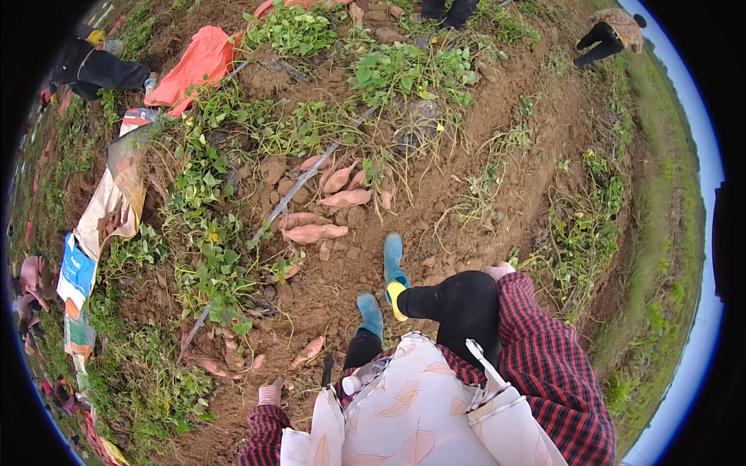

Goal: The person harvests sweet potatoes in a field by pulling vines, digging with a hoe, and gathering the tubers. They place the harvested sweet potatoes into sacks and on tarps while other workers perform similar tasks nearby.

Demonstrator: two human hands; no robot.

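My left hand [271, 393], with a striped cuff, is low over the soil at the lower left; its fingers are partly hidden, so what it holds cannot be told. A dark object, perhaps a tool handle [327, 371], stands to its right beside my leg. My right hand [499, 271] is at my bent knee, mostly hidden by the sleeve. Near my left hand lie a single sweet potato [309, 351] and several more [211, 366] among vines. Farther ahead, several pink sweet potatoes [345, 198] lie on the brown soil, some still joined to stems, with two long ones [315, 233] nearer my blue boots [393, 256].
Sweet potato vines [204, 233] and thin plastic strips [297, 189] cross the ground. Sacks [77, 268] and a red-orange sheet [198, 67] lie along the left. Other people are at the upper left, top, far left and upper right [618, 32].
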